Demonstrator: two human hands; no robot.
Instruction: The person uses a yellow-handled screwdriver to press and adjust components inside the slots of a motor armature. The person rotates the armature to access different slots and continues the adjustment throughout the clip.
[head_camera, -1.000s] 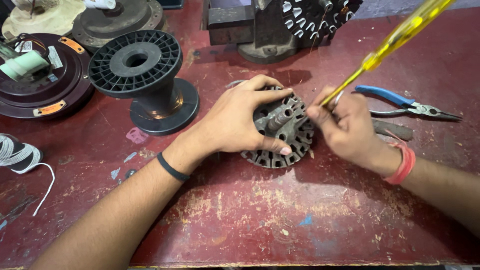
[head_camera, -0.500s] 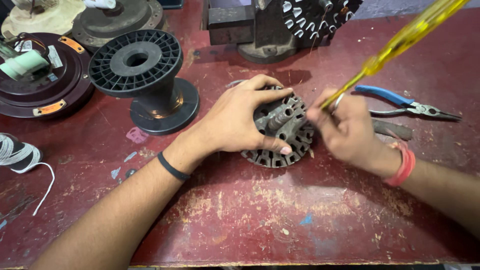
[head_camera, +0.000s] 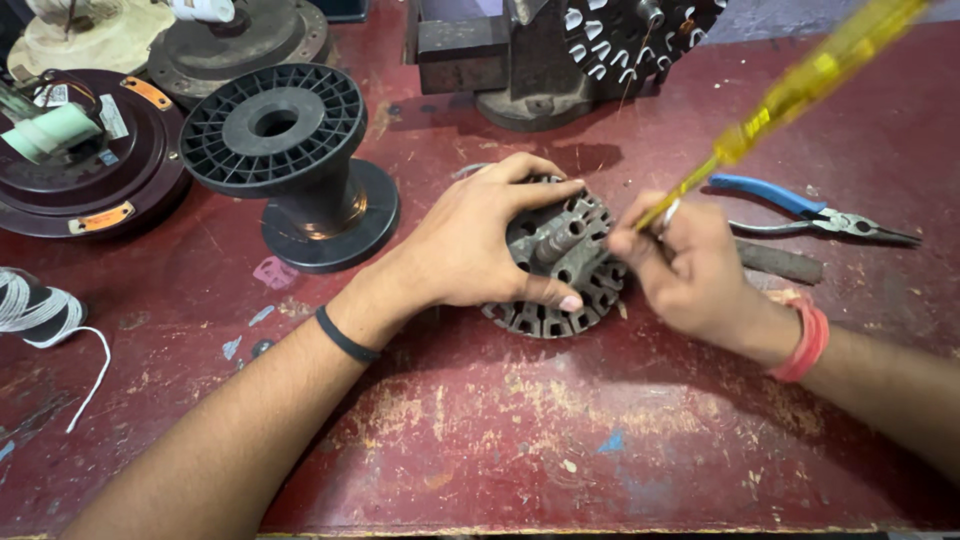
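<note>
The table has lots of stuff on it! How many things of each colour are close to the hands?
Grey: 1, the slotted metal core under the left hand.
Yellow: 1, the screwdriver in the right hand.
Blue: 1, the pliers.
Black: 1, the empty spool.
Total: 4.

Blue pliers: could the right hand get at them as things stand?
Probably yes. The pliers lie in the open on the bench just beyond the right hand, nothing between. But that hand grips a yellow screwdriver, so it would have to set it down first.
</note>
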